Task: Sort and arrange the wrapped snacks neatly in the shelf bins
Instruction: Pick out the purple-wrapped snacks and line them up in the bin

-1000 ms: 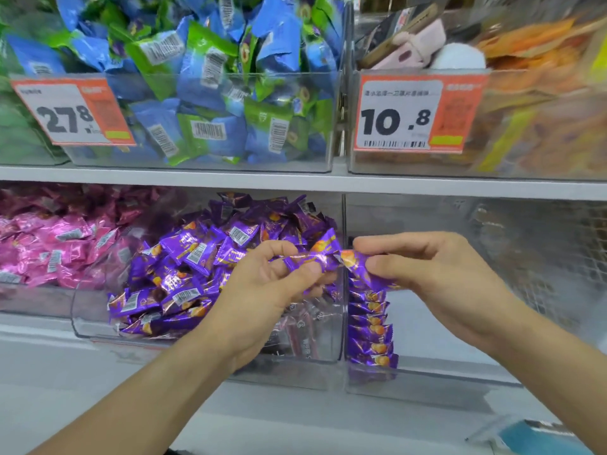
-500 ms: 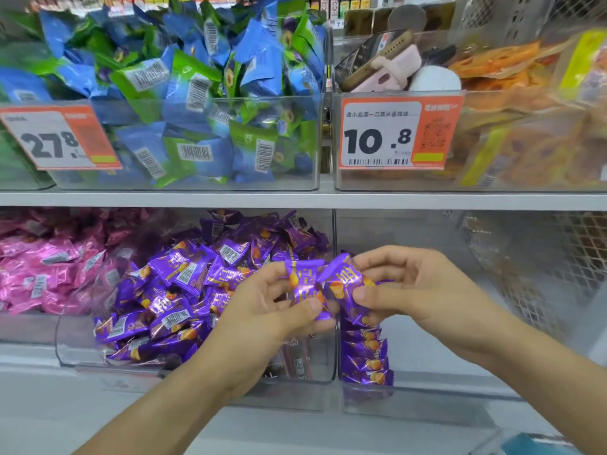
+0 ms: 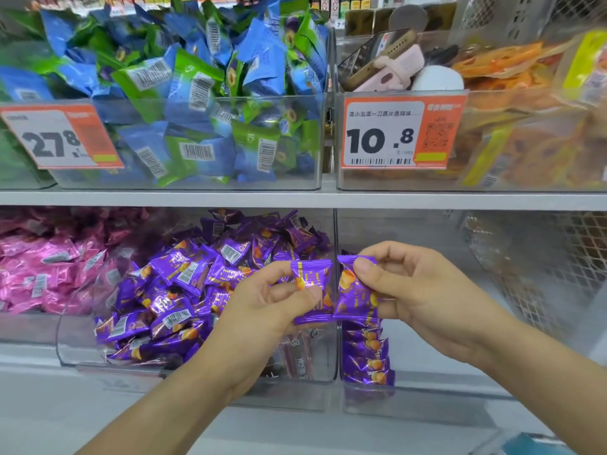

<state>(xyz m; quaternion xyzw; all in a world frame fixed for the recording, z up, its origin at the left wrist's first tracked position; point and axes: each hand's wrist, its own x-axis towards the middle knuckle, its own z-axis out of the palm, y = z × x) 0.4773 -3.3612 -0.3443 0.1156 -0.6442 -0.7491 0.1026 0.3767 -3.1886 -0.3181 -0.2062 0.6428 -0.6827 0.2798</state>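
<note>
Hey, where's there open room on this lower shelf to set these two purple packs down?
The lower right bin is mostly bare: only a neat stack of purple packs stands against its left wall, so the floor to the right of it is free. The middle bin is heaped with loose purple packs, and the pink packs crowd the left.

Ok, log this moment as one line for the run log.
left hand: holds purple snack | right hand: holds second purple snack | neat stack in right bin

Bright, even overhead light; soft shadows; wide-angle bending at edges; left side perhaps motion-blurred.
</note>
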